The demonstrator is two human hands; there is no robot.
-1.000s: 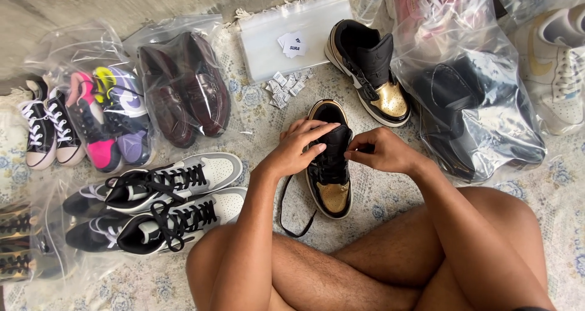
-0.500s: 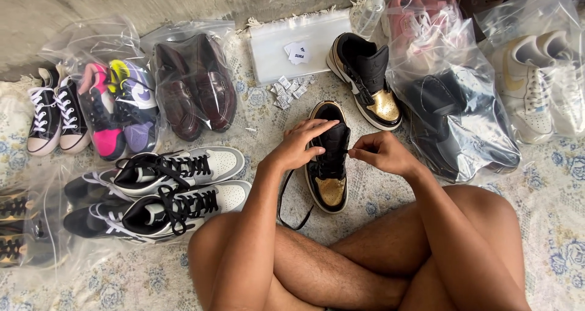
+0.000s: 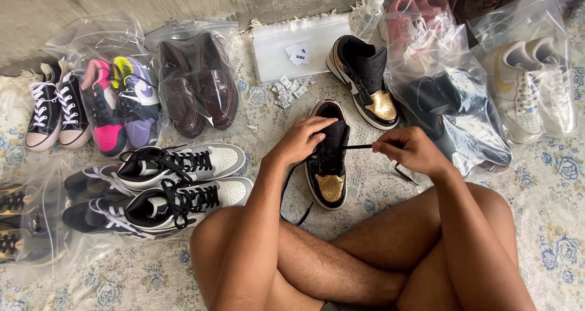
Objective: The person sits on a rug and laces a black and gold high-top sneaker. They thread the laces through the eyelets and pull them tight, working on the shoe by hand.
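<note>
Two bare hands work at one black high-top sneaker with a glossy gold toe cap (image 3: 329, 164), which lies on the pale floral-patterned floor cloth (image 3: 548, 201) just ahead of the person's crossed legs, toe toward the person. Left hand (image 3: 301, 141): fingers curled over the collar and tongue of the shoe, grip pressed onto the upper. Right hand (image 3: 405, 149): grip pinched on one thin black shoelace (image 3: 359, 146), drawn taut sideways from the eyelets; a loose length of lace trails on the cloth to the left of the shoe.

Count of the rest (only what shows):
- 1 matching black and gold high-top sneaker (image 3: 364, 82), well beyond the first, unbagged, lying at an angle.
- 2 grey, white and black lace-up sneakers (image 3: 183, 183), side by side to the left, resting on clear plastic.
- 1 pair of dark brown leather loafers in a clear bag (image 3: 198, 85).
- 1 clear bag of bright pink, purple and yellow trainers (image 3: 119, 100).
- 2 black canvas sneakers with white laces (image 3: 58, 113), far left.
- 1 flat empty clear zip bag (image 3: 298, 46) against the wall, with several small white sachets (image 3: 289, 90) just in front of it.
- 1 bag with dark shoes (image 3: 451, 119) and 1 bag with cream-white sneakers (image 3: 530, 85), right side.
</note>
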